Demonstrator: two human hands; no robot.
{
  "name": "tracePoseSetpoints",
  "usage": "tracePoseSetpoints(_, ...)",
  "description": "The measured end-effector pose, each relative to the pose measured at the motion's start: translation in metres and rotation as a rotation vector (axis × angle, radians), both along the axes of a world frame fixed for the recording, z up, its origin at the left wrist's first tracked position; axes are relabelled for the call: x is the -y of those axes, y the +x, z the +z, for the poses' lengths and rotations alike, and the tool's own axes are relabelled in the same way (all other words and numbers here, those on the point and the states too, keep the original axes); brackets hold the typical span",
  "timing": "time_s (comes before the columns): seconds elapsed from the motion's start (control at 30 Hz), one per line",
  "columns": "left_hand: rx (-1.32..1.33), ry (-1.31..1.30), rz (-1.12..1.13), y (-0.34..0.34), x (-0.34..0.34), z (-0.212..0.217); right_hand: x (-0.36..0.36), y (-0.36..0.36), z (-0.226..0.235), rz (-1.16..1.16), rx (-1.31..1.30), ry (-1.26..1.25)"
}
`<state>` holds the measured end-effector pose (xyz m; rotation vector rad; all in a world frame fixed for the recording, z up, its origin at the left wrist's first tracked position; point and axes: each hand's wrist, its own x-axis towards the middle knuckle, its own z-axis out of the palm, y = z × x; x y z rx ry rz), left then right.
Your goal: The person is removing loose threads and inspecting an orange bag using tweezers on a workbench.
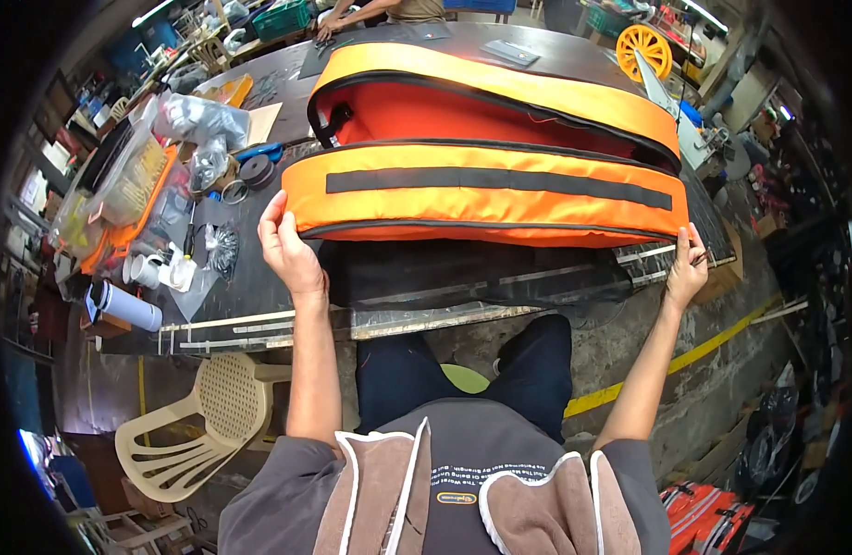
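A long orange fabric bag [491, 217] with black trim and a red lining stands on its side at the table's near edge. Its zip-edged lid gapes open toward the far side, and a black webbing strip runs along the near panel. My left hand [292, 254] grips the bag's lower left corner, thumb and fingers closed on the fabric. At the lower right corner my right hand [687, 273] pinches the edge; something small and dark shows by its fingers, too small to name. Black fabric [463, 273] lies beneath the bag.
The dark worktable [565, 51] holds clear plastic bins [125, 180], tape rolls [258, 170] and a white-and-blue cylinder [125, 305] at left. A sewing machine [690, 139] and yellow wheel [644, 53] stand right. A beige plastic chair [227, 398] is at lower left. Another person's hands [332, 23] work at the far edge.
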<state>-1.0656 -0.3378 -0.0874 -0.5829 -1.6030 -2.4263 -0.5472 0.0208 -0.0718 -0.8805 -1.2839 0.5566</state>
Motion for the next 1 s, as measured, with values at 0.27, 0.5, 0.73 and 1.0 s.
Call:
tracePoseSetpoints(0.27,-0.636,-0.411,0.221,0.043,-0.010,0.062,-0.023,-0.018,0.006,-0.020,-0.030,-0.010)
tracePoseSetpoints(0.5,-0.931,-0.805,0.117,0.062,-0.054,0.102,-0.015,-0.026,0.015,-0.055,0.038,-0.008)
tracePoseSetpoints(0.73,-1.114,-0.792,-0.069,0.104,-0.114,0.109,-0.021,-0.022,0.019,-0.145,0.138,0.062)
tracePoseSetpoints(1.0,-1.130,-0.686,0.028,0.101,-0.138,0.093,0.055,-0.083,0.031,-0.137,0.021,0.086)
